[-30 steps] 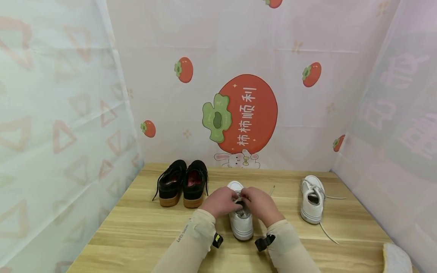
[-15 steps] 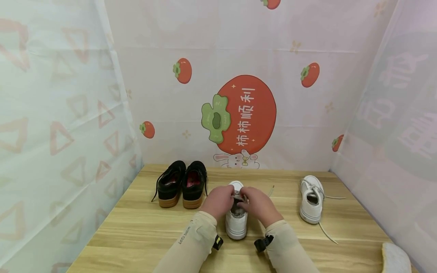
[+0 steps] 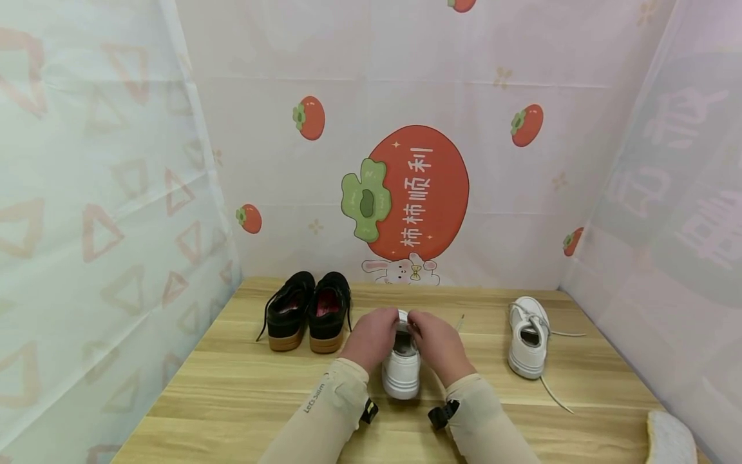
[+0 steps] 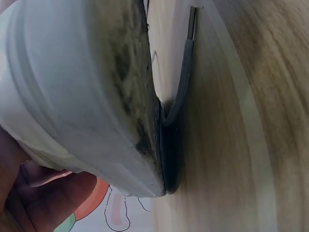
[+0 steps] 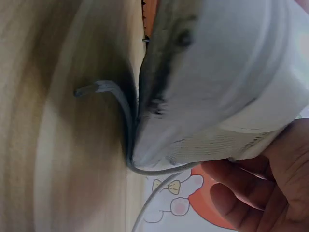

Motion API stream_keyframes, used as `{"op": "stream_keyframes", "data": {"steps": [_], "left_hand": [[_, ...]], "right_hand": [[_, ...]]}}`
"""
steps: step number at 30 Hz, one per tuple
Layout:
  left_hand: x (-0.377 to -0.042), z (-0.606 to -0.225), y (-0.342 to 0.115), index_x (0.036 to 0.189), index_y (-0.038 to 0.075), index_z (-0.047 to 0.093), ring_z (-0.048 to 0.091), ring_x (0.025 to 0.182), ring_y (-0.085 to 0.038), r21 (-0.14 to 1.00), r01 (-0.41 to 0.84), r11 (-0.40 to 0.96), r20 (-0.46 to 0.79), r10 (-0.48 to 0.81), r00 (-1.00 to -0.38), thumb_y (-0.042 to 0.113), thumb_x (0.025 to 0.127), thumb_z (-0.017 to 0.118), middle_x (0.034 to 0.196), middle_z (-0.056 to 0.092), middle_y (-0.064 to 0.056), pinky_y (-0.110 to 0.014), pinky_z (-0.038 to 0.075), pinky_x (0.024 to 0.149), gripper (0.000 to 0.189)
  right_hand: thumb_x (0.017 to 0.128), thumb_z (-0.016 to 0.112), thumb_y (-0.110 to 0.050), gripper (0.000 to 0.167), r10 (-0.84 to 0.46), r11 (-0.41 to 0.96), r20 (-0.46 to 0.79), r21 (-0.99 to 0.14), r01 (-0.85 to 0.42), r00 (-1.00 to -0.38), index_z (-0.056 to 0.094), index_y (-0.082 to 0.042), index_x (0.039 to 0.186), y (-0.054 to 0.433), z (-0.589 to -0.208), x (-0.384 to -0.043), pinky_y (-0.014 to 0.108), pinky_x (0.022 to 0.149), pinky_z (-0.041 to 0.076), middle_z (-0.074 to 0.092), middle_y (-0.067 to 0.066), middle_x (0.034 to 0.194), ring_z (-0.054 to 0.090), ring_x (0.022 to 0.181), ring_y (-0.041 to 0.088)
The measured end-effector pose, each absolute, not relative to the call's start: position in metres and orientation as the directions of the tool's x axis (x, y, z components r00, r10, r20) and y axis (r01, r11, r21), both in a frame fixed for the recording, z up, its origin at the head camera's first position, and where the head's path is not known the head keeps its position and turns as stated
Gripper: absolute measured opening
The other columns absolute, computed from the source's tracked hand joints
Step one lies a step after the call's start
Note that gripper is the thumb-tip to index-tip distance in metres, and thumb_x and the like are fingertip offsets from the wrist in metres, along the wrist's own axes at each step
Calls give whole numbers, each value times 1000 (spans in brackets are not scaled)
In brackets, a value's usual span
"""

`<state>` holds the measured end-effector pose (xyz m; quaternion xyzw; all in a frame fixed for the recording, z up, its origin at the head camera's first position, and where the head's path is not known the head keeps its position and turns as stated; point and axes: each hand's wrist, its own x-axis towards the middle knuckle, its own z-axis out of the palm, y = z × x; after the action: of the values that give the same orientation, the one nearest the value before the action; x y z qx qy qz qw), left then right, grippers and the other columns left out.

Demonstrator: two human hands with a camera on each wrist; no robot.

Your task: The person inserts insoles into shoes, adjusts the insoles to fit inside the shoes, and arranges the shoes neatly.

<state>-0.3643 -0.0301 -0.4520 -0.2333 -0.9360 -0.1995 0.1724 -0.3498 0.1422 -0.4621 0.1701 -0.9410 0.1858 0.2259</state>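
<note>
In the head view, a white shoe (image 3: 401, 377) stands in the middle of the table, heel toward me. My left hand (image 3: 371, 338) grips its upper from the left. From the right, my right hand (image 3: 439, 345) grips the upper, with its thumb near the shoe's opening. The fingertips are partly hidden. Both wrist views show the heel end of the sole (image 4: 140, 87) tilted up, while the toe end touches the table. A grey shoelace (image 5: 120, 99) hangs beside the shoe, its tip near the wood.
A pair of black shoes (image 3: 327, 319) with tan soles stands at the back left. Another white shoe (image 3: 529, 348), its laces trailing, stands at the right. A white and yellowish padded thing (image 3: 671, 438) lies at the front right corner. Printed cloth walls (image 3: 278, 167) enclose the wooden table (image 3: 232, 399).
Both hands have shifted from the laces to the sides of the upper, and the opening shows more widely. The shoe's heel has swung slightly left and moved a little away from me.
</note>
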Motion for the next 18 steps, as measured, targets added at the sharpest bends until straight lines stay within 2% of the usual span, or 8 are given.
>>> {"op": "stream_keyframes", "data": {"steps": [7, 14, 18], "left_hand": [[-361, -446, -33, 97, 15, 68, 68, 80, -16, 315, 482, 817, 371, 362, -855, 13, 104, 64, 91, 73, 0, -35, 58, 74, 9], [-361, -442, -40, 101, 16, 72, 63, 75, -11, 311, 511, 801, 315, 421, -851, 13, 98, 72, 90, 73, 2, -30, 55, 72, 4], [-361, -441, -47, 100, 15, 75, 63, 76, -10, 303, 499, 812, 293, 418, -860, 18, 97, 75, 89, 74, 3, -30, 55, 73, 4]], "right_hand": [[101, 73, -17, 15, -243, 870, 465, -283, -403, -851, 62, -22, 92, 141, -460, -351, 40, 69, 53, 69, -5, 84, 62, 74, 16], [100, 75, -17, 11, -289, 832, 320, -382, -402, -902, 64, -20, 101, 145, -450, -348, 35, 68, 49, 63, -5, 80, 55, 71, 13], [99, 75, -16, 17, -316, 796, 222, -466, -385, -923, 67, -16, 114, 147, -442, -343, 38, 73, 55, 72, 1, 94, 67, 84, 16]]}}
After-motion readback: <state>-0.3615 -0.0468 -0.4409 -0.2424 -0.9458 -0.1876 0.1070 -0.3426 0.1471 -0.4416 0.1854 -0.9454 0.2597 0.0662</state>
